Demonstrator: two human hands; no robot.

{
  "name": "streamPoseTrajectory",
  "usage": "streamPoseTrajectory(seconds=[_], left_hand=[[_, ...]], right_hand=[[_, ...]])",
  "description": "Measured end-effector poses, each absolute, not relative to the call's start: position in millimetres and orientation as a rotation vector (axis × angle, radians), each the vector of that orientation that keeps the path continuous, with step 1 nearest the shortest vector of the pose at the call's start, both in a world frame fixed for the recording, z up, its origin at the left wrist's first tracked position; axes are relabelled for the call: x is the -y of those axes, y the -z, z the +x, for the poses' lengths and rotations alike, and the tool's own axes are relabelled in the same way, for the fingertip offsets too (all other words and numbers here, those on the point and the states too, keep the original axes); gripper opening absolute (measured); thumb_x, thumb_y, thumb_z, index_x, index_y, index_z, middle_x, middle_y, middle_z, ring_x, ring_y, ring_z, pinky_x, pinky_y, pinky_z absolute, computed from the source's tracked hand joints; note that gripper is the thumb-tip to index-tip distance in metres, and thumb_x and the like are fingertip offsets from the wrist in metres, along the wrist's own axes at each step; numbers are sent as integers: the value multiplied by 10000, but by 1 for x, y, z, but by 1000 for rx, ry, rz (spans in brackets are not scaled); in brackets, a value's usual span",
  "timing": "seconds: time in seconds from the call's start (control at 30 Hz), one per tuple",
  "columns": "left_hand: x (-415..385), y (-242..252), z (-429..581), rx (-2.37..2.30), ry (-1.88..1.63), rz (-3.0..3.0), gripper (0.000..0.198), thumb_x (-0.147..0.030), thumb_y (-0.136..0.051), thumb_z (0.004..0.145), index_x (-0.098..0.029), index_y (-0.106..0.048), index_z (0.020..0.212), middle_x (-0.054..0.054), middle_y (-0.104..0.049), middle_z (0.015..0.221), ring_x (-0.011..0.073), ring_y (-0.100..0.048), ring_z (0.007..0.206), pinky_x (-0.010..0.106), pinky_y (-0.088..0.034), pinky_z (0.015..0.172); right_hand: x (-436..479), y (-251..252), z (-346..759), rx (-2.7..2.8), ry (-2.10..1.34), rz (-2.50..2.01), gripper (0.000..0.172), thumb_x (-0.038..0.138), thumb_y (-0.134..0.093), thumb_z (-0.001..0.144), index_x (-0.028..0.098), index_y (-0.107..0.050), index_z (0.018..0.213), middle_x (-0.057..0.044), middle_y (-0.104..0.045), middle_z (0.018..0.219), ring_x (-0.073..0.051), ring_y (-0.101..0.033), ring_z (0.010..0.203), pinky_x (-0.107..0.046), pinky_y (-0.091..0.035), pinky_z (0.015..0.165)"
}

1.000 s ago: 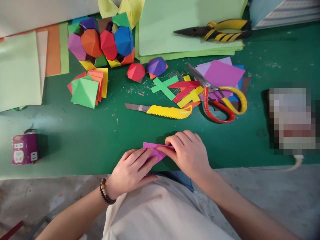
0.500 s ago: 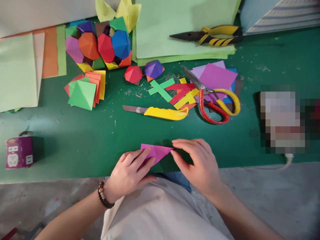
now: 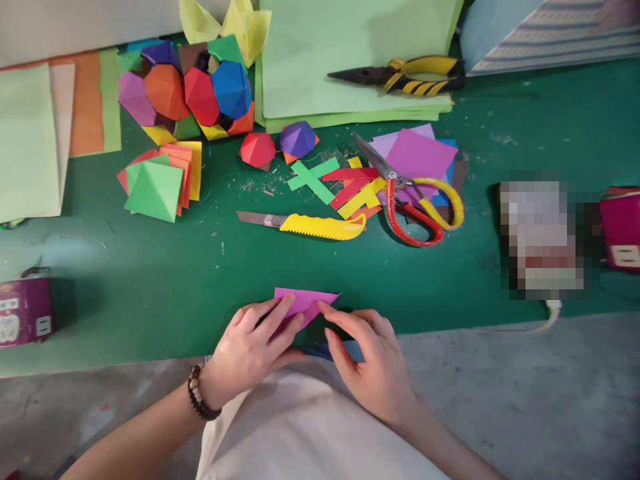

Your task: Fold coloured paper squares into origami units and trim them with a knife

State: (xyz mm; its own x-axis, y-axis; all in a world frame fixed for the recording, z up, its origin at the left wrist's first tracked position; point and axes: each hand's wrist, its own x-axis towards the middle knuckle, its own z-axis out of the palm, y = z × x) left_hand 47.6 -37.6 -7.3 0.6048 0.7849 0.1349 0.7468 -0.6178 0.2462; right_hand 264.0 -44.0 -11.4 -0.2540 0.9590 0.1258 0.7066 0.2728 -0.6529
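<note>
A purple sheet of paper folded into a triangle (image 3: 305, 301) lies on the green table near its front edge, its sharp tip pointing right. My left hand (image 3: 260, 340) rests on the paper's left part, fingers spread and flat, pressing it down and hiding its lower left. On the lower right side of the triangle, the index fingertip of my right hand (image 3: 370, 353) touches the folded edge. The right thumb stands apart from that index finger, and nothing shows between them. A yellow craft knife (image 3: 320, 226) lies just beyond the paper, blade to the left.
Scissors (image 3: 405, 207) lie over purple paper squares (image 3: 425, 153) and coloured strips (image 3: 313, 181). Folded green paper (image 3: 155, 190) sits at left, below joined paper polyhedra (image 3: 200, 93). Pliers (image 3: 400, 75) lie on green sheets (image 3: 320, 53). Purple cartons stand left (image 3: 25, 310) and right (image 3: 623, 227).
My right hand has moved left and toward me, from the triangle's tip to its lower right edge. My left hand stays on the paper. The whole view has shifted slightly.
</note>
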Motion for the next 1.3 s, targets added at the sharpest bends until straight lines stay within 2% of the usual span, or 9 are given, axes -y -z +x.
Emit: streamPoseTrajectory(seconds=[0.37, 0.6, 0.8, 1.03, 1.1, 1.17, 1.23, 1.3], left_hand=[[39, 8, 45, -1257, -264, 2673, 505, -538, -616, 872, -269, -609, 1299, 60, -618, 1350, 238, -539, 1150, 359, -453, 937], [38, 6, 46, -1266, -270, 2682, 473, -526, -628, 868, -263, -632, 1262, 66, -619, 1347, 243, -546, 1136, 356, -463, 903], [37, 7, 45, -1261, -297, 2666, 463, -510, -641, 865, -251, -640, 1249, 71, -618, 1349, 256, -543, 1139, 364, -469, 881], [36, 8, 46, -1259, -309, 2676, 458, -513, -647, 858, -247, -649, 1230, 78, -625, 1338, 258, -552, 1136, 367, -481, 867], [37, 8, 46, -1257, -325, 2673, 454, -507, -653, 855, -240, -653, 1223, 81, -624, 1337, 260, -552, 1134, 372, -480, 873], [37, 9, 46, -1257, -337, 2668, 457, -493, -673, 845, -234, -653, 1221, 90, -626, 1330, 264, -553, 1132, 377, -479, 885], [37, 10, 46, -1258, -335, 2666, 461, -483, -684, 839, -233, -651, 1225, 97, -629, 1322, 266, -551, 1134, 381, -478, 893], [37, 10, 46, -1258, -333, 2671, 453, -484, -674, 847, -232, -653, 1222, 98, -631, 1319, 267, -550, 1133, 384, -478, 892]], right_hand=[[48, 8, 266, 1988, -785, -1523, 298, 170, -543, 914, 276, -543, 1193, -63, -724, 1109, -207, -647, 862, -402, -567, 757], [48, 2, 268, 1830, -937, -1549, 270, 188, -544, 922, 262, -546, 1182, -67, -690, 1122, -184, -656, 948, -346, -612, 781], [51, 0, 267, 1711, -993, -1623, 253, 199, -522, 935, 247, -551, 1181, -83, -656, 1108, -183, -680, 1019, -347, -614, 856], [47, 0, 277, 1691, -952, -1681, 274, 233, -533, 932, 247, -516, 1205, -104, -665, 1186, -218, -668, 1067, -401, -601, 850], [46, 1, 285, 1685, -901, -1725, 274, 261, -557, 922, 249, -506, 1190, -113, -657, 1245, -215, -669, 1015, -395, -595, 795], [45, 1, 292, 1661, -841, -1749, 240, 270, -569, 914, 253, -517, 1148, -118, -653, 1269, -194, -663, 885, -371, -574, 708], [45, 0, 294, 1637, -792, -1718, 215, 247, -571, 911, 257, -533, 1122, -111, -667, 1245, -177, -637, 805, -354, -545, 666], [45, -1, 291, 1654, -793, -1639, 215, 212, -572, 906, 259, -550, 1114, -88, -705, 1154, -176, -637, 814, -339, -535, 666]])
